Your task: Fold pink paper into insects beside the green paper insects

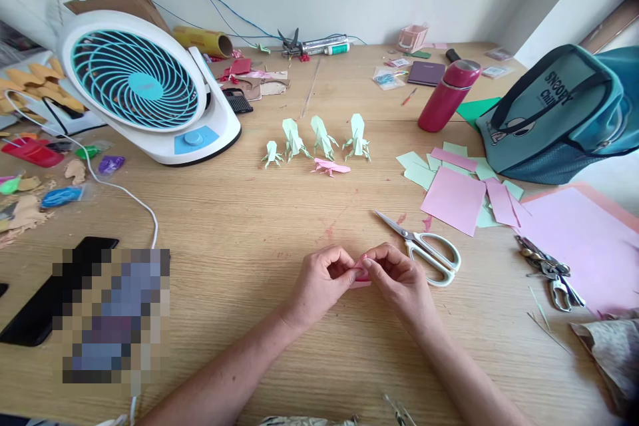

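Observation:
Both my hands meet over the near middle of the wooden table, pinching one small piece of folded pink paper. My left hand grips it from the left, thumb and fingertips pressed together. From the right, my right hand holds it the same way, and the fingers hide most of the paper. White-handled scissors lie partly spread just beyond my right hand. Farther off, a pink folded-paper insect lies in front of a row of several pale green folded-paper insects.
A white and blue fan stands at the left, above phones on the table. To the right are loose pink and green paper sheets, a red flask, a teal bag and a bunch of keys.

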Motion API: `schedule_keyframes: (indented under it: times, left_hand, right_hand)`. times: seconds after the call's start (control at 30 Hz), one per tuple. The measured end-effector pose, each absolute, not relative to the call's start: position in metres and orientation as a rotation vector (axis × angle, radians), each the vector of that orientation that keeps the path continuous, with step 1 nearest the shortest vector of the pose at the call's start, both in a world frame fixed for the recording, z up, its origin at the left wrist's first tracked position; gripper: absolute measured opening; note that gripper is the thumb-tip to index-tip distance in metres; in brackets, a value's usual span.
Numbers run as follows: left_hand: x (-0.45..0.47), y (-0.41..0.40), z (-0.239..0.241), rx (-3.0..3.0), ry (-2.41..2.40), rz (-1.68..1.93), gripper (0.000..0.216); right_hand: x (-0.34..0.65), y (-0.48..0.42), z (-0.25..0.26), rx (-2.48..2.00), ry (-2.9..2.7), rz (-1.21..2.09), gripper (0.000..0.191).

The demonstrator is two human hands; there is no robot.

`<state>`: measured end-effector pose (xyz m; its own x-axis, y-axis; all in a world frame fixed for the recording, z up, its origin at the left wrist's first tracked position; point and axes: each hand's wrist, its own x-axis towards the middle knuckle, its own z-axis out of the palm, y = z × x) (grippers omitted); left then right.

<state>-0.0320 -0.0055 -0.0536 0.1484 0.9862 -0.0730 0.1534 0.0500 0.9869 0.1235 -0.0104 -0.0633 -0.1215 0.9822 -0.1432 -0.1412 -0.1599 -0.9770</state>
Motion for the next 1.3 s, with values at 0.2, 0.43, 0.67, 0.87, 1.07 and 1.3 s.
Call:
schedule_keyframes:
  times: [0.2,0.43,0.67,0.87,1.07,1.3]
  left_hand:
    - [-0.0316,-0.004,-0.0505,1.363,1.22,0.981,0.026]
    - [-0.0328,-0.0046,-0.0504,1.361,1.199,0.961,0.024]
    - [-0.0334,-0.0044,-0.0497,1.37,1.212,0.949,0.028]
    - [-0.0335,-0.0047,-0.0519,1.377,1.206,0.962,0.028]
    - [-0.0333,-0.0052,-0.0535,1.367,1.193,0.972,0.027]
    - [-0.0334,-0.0044,-0.0525,1.349,1.201,0.947,0.029]
  right_hand:
    - [0.1236,-0.0092,-0.0617,-1.164,-1.091,1.48,0.024]
    - [0.1241,-0.0089,-0.0612,-1.183,-1.091,1.47,0.025]
    - [0.1241,-0.0093,-0.0592,-1.185,-1.099,1.447,0.023]
    - [0.1232,-0.0087,-0.0565,-1.194,-1.098,1.444,0.024]
    - [0.1233,-0.0081,-0.0564,-1.205,-1.098,1.429,0.025]
    - [0.124,-0.0088,-0.0572,-1.202,-1.119,1.428,0.025]
